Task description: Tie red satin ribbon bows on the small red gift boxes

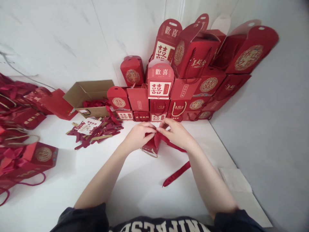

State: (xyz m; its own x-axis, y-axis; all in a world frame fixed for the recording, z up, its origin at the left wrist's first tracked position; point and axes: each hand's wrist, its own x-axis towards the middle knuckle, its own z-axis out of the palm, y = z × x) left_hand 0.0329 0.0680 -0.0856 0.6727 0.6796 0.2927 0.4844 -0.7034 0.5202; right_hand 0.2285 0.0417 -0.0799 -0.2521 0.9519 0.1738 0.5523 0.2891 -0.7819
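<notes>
In the head view a small red gift box (151, 147) with a beige cord handle stands on the white table. My left hand (140, 135) is at its top left, with the fingers bent and pinched together at the box top. From the right, my right hand (174, 132) meets it there, its thumb and fingertips closed on the red ribbon. The ribbon (177, 146) runs from the box top to the right and passes under my right forearm. Its pointed loose end (176, 175) lies on the table. The fingers partly hide the box top.
Stacked red boxes (160, 87) line the wall behind my hands. An open cardboard box (90, 91) of red ribbon is at the back left, beside a pile of dark red pieces (103, 130). Finished-looking red boxes with bows (24, 161) stand far left. White sheets (235, 180) lie right.
</notes>
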